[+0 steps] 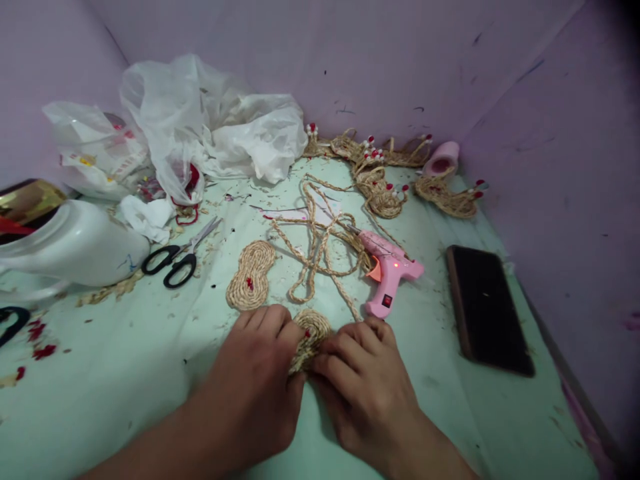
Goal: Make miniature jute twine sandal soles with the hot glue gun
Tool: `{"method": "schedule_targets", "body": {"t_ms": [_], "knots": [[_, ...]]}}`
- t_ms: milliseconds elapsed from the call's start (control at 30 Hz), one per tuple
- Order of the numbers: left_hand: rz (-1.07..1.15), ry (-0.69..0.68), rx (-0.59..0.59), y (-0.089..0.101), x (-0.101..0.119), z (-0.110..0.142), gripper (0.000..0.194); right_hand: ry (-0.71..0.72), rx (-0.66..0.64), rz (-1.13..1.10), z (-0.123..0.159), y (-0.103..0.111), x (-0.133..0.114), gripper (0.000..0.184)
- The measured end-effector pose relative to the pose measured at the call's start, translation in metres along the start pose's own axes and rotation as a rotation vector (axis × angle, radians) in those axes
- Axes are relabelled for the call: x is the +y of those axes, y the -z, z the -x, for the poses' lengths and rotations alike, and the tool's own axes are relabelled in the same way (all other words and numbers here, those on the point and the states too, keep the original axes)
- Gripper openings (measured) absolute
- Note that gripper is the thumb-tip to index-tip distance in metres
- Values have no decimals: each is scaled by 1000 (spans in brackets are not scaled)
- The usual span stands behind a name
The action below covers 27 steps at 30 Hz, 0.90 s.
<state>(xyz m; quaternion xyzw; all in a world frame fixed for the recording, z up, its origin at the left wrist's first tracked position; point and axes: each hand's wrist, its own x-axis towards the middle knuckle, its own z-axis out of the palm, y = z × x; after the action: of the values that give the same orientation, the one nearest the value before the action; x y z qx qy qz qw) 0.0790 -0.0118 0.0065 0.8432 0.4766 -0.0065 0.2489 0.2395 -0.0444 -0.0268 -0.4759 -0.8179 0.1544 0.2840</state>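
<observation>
Between my two hands is a coiled braided-straw piece (316,328) with a small red bit on it. My left hand (263,373) grips its left side, fingers curled over the edge. On the right, my right hand (367,380) is closed on the piece's other side, and its fingertips lie by the loose braided cord (343,290) that runs up the table. A finished-looking figure-eight straw coil (251,275) with a red mark lies just beyond my left hand. Past my right hand, a pink glue gun (390,270) rests with its light lit.
Black-handled scissors (181,257) and a white plastic jug (85,243) are at left. Plastic bags (215,127) stand against the wall, beside several straw pieces (373,180) with red and white tips. A phone (490,310) and a pink tape roll (443,159) are at right.
</observation>
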Motion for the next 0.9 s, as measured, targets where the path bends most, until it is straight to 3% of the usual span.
{"method": "schedule_targets", "body": {"t_ms": [133, 433, 900], "knots": [[3, -18, -13, 5, -3, 2, 17, -5, -9, 37, 0, -5, -1, 9], [65, 21, -2, -7, -3, 7, 21, -24, 97, 63, -3, -10, -6, 3], [19, -86, 166, -21, -7, 6, 19, -3, 157, 78, -4, -14, -4, 4]]}}
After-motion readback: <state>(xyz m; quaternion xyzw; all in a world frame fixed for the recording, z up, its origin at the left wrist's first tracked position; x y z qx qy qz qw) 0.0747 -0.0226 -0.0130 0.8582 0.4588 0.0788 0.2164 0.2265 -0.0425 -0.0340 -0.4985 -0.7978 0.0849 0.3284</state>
